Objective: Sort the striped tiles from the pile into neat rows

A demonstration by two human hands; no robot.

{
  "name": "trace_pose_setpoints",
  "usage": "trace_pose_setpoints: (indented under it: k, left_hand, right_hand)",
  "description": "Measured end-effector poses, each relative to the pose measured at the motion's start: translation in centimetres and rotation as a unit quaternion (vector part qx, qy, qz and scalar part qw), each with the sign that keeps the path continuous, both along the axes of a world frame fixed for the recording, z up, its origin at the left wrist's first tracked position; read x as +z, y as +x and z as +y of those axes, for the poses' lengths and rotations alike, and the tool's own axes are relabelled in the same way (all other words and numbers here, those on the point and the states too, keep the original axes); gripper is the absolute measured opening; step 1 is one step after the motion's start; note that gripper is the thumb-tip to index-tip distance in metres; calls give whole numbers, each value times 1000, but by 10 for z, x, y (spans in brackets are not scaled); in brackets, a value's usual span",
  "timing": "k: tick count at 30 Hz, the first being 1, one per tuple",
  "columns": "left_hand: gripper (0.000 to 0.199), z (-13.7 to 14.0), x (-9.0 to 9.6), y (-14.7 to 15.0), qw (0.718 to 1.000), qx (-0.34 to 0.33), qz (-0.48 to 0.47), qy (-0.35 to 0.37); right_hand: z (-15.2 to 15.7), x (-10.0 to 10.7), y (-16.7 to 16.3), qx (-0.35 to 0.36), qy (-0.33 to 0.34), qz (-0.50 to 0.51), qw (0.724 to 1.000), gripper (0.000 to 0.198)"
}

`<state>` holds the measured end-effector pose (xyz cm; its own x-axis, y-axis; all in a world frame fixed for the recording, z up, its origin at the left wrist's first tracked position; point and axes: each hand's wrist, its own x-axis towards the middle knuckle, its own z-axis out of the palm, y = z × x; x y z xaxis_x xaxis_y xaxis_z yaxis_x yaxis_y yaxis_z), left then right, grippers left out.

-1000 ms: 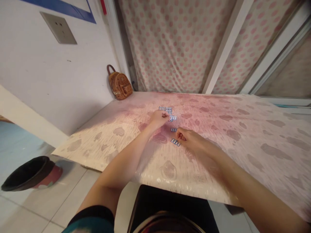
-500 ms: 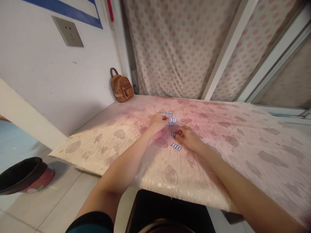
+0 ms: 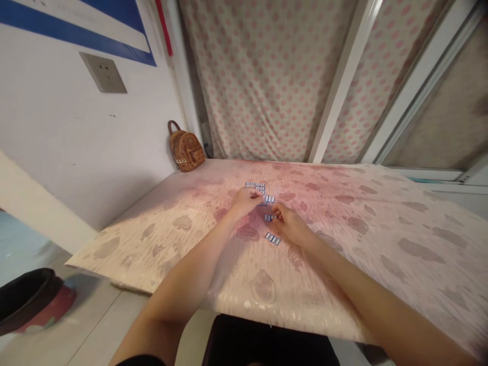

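Note:
My left hand (image 3: 245, 200) is closed in a pinch above the table, its fingertips at a small blue-and-white strip (image 3: 270, 199) that looks like a row of labels. Closer to me, my right hand (image 3: 288, 222) has thumb and fingers pinched on another such strip (image 3: 268, 217), which sticks out to the left. Behind my left hand lies a group of similar strips (image 3: 254, 185), partly covered by the hand. One more strip (image 3: 273, 238) rests on the tablecloth, just in front of my right hand and apart from it.
A patterned plastic tablecloth (image 3: 213, 264) covers the table. At the far left corner, a small brown backpack (image 3: 186, 151) leans by the wall. A dark-rimmed bin (image 3: 49, 307) stands on the floor at left. Dotted curtains (image 3: 259, 76) hang behind the table.
The view has tilted upward and shifted slightly, so everything sits lower in the picture. Both hands keep nearly the same places over the strips; my right hand has come slightly nearer the left.

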<state>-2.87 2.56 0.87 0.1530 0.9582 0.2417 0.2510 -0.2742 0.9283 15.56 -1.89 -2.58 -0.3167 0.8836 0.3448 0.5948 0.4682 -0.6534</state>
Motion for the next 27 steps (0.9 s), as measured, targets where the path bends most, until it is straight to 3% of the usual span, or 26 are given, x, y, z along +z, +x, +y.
trace_pose_setpoints:
  k: [5,8,19,27]
  left_hand:
    - [8,-5,2,5,999,-29,-35,-18]
    - [7,-10,3,11,998,-42,-38,-16]
    - [7,-18,5,21,997,-66,-41,-2]
    - [7,-25,11,22,996,-82,-39,-3]
  right_hand:
    - [-2,15,6,-53,47,112,991,13]
    - [-6,24,12,-77,44,137,987,14]
    - [-4,24,20,-126,73,102,984,16]
    - [-6,24,20,-95,49,123,987,15]
